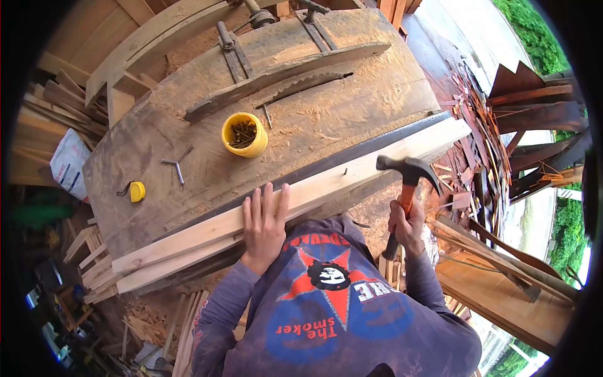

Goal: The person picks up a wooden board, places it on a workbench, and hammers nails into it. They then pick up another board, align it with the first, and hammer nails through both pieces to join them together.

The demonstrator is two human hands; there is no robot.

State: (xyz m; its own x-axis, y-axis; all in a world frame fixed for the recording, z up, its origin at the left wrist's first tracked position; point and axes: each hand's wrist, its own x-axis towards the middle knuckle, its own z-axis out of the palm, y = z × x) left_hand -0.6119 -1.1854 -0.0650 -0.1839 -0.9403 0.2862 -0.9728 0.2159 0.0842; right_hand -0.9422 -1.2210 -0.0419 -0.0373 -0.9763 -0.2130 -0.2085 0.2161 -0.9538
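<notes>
Two long pale boards (188, 244) lie one on the other along the near edge of the wooden work table. A nail (345, 171) stands partly sunk in the upper board, right of its middle. My left hand (264, 223) rests flat on the boards, left of the nail, its fingers stretched over the top. In my right hand (408, 223) is a claw hammer (407, 182), gripped by its orange and black handle; its head is raised to the right of the nail. A yellow tub (245, 135) of nails sits on the table beyond the boards.
On the table (314, 125) are a yellow tape measure (137, 191), a T-shaped metal tool (178, 169), a saw blade slot (304, 88) and a clamped wooden fence (282, 78), among sawdust. Scrap wood (471, 151) lies at the right; planks (496, 289) lean nearby.
</notes>
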